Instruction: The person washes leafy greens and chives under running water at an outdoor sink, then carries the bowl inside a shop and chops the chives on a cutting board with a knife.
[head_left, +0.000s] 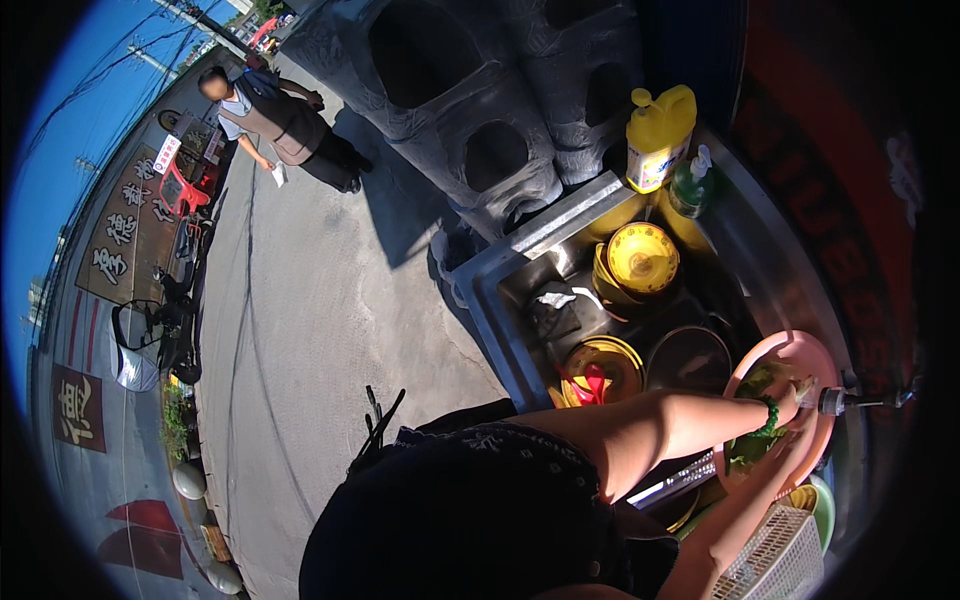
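A pink plastic basin (819, 358) sits at the sink's right-hand side, with green leafy vegetables (754, 450) in it. My left hand (787, 403), wearing a green bead bracelet (769, 417), reaches over the basin right below the tap (832, 401). Next to it, my right hand (804, 433) is inside the basin, partly in glare and shadow. The fingers of both hands are too blurred to show whether they grip any leaves.
Yellow bowls (643, 257) and red spoons (594, 382) lie in the metal sink (487, 307). A yellow jug (660, 139) and a green pump bottle (691, 184) stand at its corner. A plastic basket (776, 551) is close to my right forearm. A person (281, 120) is on the pavement.
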